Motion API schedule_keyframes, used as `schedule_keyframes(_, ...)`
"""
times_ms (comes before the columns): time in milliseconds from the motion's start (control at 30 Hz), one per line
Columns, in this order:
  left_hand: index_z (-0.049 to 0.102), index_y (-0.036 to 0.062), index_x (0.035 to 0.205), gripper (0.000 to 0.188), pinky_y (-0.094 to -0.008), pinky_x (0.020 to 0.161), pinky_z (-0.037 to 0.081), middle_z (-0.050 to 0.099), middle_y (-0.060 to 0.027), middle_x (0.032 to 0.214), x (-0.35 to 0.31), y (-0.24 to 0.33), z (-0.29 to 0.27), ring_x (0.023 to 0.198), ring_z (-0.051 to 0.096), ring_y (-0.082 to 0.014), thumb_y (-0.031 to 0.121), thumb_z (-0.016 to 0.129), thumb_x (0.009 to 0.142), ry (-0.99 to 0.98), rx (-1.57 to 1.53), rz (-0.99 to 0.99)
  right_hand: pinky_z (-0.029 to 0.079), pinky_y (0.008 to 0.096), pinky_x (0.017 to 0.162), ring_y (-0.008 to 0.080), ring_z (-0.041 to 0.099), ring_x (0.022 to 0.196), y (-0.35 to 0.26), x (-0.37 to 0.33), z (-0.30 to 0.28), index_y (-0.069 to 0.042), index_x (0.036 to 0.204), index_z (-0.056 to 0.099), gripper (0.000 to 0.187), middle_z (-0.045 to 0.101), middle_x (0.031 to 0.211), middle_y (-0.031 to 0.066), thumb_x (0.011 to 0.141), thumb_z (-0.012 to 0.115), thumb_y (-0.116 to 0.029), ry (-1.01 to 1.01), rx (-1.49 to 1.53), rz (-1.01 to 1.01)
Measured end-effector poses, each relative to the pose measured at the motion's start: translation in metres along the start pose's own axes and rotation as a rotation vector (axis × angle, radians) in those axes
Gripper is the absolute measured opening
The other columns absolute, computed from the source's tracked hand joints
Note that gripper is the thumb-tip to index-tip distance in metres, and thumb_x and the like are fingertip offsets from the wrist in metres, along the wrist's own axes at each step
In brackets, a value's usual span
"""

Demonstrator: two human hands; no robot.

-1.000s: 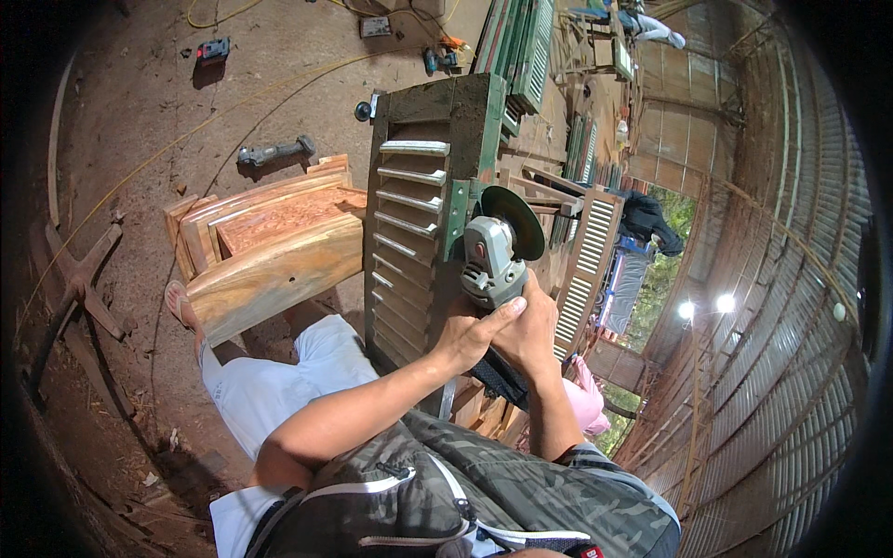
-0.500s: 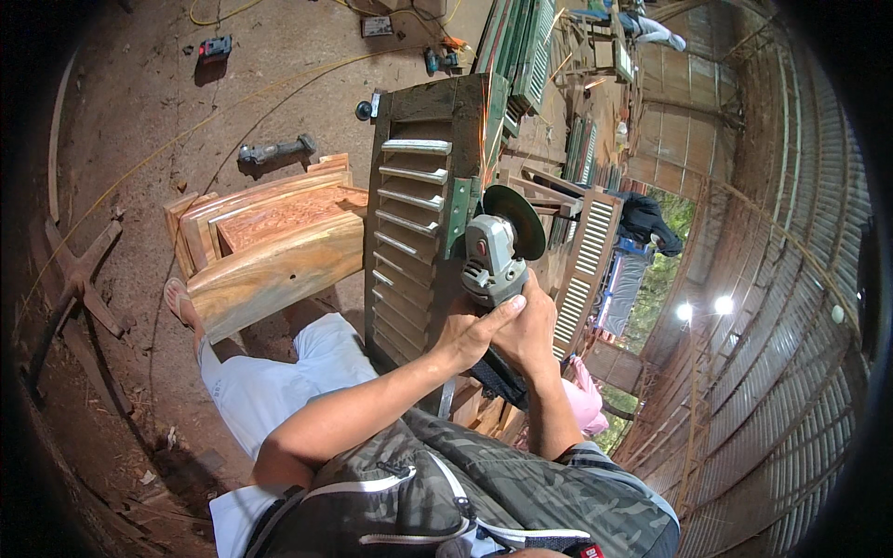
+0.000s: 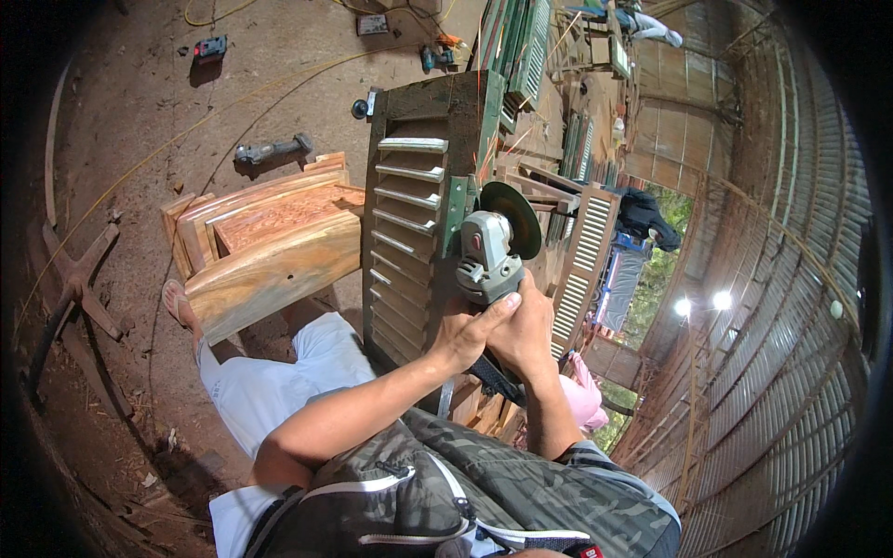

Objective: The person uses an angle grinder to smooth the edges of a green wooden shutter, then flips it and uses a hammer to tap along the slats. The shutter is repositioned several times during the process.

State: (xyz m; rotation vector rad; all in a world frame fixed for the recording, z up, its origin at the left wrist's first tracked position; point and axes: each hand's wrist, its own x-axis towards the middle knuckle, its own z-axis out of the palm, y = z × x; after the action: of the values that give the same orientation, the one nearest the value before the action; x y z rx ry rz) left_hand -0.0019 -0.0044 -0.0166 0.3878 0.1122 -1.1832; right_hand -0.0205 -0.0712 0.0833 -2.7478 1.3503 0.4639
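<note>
Both of my hands are closed around the body of an angle grinder [image 3: 487, 249] with a grey head. My left hand [image 3: 459, 338] wraps it from the left, and my right hand [image 3: 526, 337] overlaps it from the right. The grinder's dark round disc [image 3: 517, 221] stands at the edge of a louvered wooden shutter [image 3: 429, 104], beside a green metal plate [image 3: 453, 208]. Orange spark streaks run along that edge beyond the disc. The shutter's slats have whitish edges. Whether the disc touches the wood or the metal, I cannot tell.
A pale wooden piece of furniture [image 3: 279, 279] stands left of the shutter. On the floor lie another grinder [image 3: 273, 150], a battery tool [image 3: 209, 49] and yellow cord. Green louvered shutters [image 3: 532, 56] are stacked beyond. A person in pink [image 3: 581, 400] is at the right.
The view has shifted slightly. Orange spark streaks reach further along the shutter's edge. Both hands keep the same grip on the grinder, which stays at nearly the same spot.
</note>
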Motion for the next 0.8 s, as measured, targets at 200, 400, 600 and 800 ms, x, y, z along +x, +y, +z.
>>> schedule_keyframes(200, 0.064, 0.0003, 0.126, 0.049, -0.0357, 0.098, 0.049, 0.068, -0.0110, 0.121, 0.0000, 0.0002, -0.0005, 0.109, 0.063, -0.0197, 0.037, 0.073, 0.095, 0.005, 0.000, -0.017, 0.054, 0.0546, 0.072, 0.0504, 0.069, 0.085, 0.0030, -0.0001, 0.0027, 0.000, 0.112, 0.054, 0.055, 0.070, 0.087, 0.0280, 0.072, 0.081, -0.024, 0.014, 0.000, -0.031)
schedule_keyframes(400, 0.065, 0.0002, 0.125, 0.048, -0.0358, 0.098, 0.049, 0.068, -0.0111, 0.120, -0.0011, 0.0026, 0.0001, 0.109, 0.063, -0.0201, 0.036, 0.073, 0.094, 0.010, 0.005, 0.008, 0.054, 0.0548, 0.073, 0.0510, 0.068, 0.085, 0.0008, -0.0011, 0.0018, 0.000, 0.112, 0.055, 0.052, 0.070, 0.087, 0.0280, 0.073, 0.080, -0.024, 0.030, -0.002, -0.042)
schedule_keyframes(600, 0.065, 0.0005, 0.126, 0.050, -0.0358, 0.099, 0.048, 0.068, -0.0111, 0.120, -0.0013, 0.0012, -0.0010, 0.110, 0.063, -0.0202, 0.038, 0.072, 0.094, -0.006, 0.010, -0.016, 0.054, 0.0550, 0.074, 0.0509, 0.068, 0.087, -0.0013, -0.0008, 0.0006, 0.000, 0.113, 0.055, 0.053, 0.070, 0.087, 0.0278, 0.073, 0.080, -0.024, 0.018, -0.006, -0.021)
schedule_keyframes(800, 0.065, 0.0005, 0.125, 0.050, -0.0358, 0.099, 0.048, 0.068, -0.0116, 0.120, -0.0016, -0.0014, -0.0017, 0.110, 0.063, -0.0202, 0.039, 0.072, 0.095, 0.000, 0.027, -0.020, 0.054, 0.0543, 0.075, 0.0505, 0.068, 0.087, -0.0022, -0.0011, 0.0011, 0.000, 0.114, 0.055, 0.054, 0.070, 0.089, 0.0278, 0.074, 0.080, -0.025, 0.018, 0.009, -0.023)
